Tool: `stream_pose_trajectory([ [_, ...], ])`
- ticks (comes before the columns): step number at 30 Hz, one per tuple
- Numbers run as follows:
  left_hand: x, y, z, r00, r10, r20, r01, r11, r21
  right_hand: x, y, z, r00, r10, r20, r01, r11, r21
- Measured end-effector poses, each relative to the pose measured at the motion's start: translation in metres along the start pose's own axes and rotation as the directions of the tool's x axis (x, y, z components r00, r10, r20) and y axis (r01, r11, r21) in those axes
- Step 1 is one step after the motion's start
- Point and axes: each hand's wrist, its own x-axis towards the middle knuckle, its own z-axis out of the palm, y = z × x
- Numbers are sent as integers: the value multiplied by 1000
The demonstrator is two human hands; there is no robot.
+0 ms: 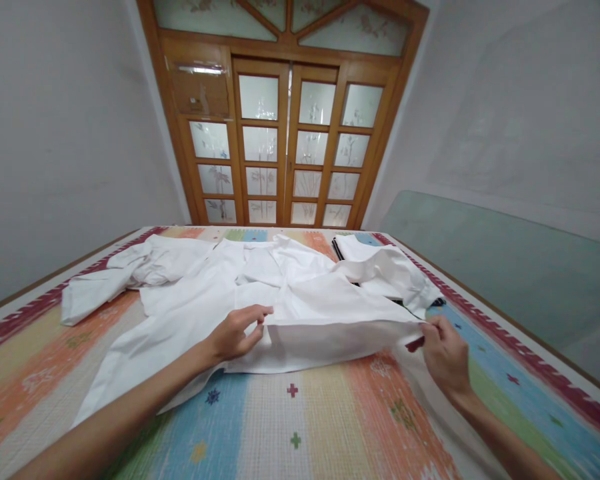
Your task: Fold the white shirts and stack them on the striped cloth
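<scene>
A white long-sleeved shirt [195, 280] lies spread across the patterned cloth, its sleeves reaching out to the left and right. My left hand [237, 331] pinches the shirt's near edge close to the middle. At the right end of that same edge, my right hand [445, 353] grips the fabric with its fingers closed. Between the two hands the edge is drawn fairly straight and raised slightly, with a strip of cloth hanging below it. The shirt's right sleeve lies over part of a folded pile.
Folded white and dark clothes [353, 248] lie at the back right. The striped, multicoloured cloth [325, 427] covers the flat surface. A pale green panel [505, 253] leans along the right wall. Wooden doors with glass panes [285, 140] stand at the far end.
</scene>
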Motion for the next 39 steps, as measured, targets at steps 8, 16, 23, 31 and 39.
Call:
stream_pose_trajectory([
  [8, 8, -36, 5, 989, -110, 94, 62, 908, 415, -2, 1, -1, 954, -14, 299, 66, 984, -164],
  [16, 58, -94, -6, 900, -390, 197, 230, 807, 544, -4, 1, 3, 859, 28, 511, 21, 996, -89],
  [23, 57, -111, -5, 928, -314, 201, 204, 878, 432, 4, -25, -19, 784, 135, 606, -247, 963, 106],
  [31, 73, -109, -4, 965, -247, 91, 181, 875, 450, 3, -28, -16, 752, 199, 628, -311, 948, 72],
  [39, 119, -129, 14, 877, -383, 289, 159, 800, 578, -19, -13, -2, 728, 97, 679, -30, 993, -110],
])
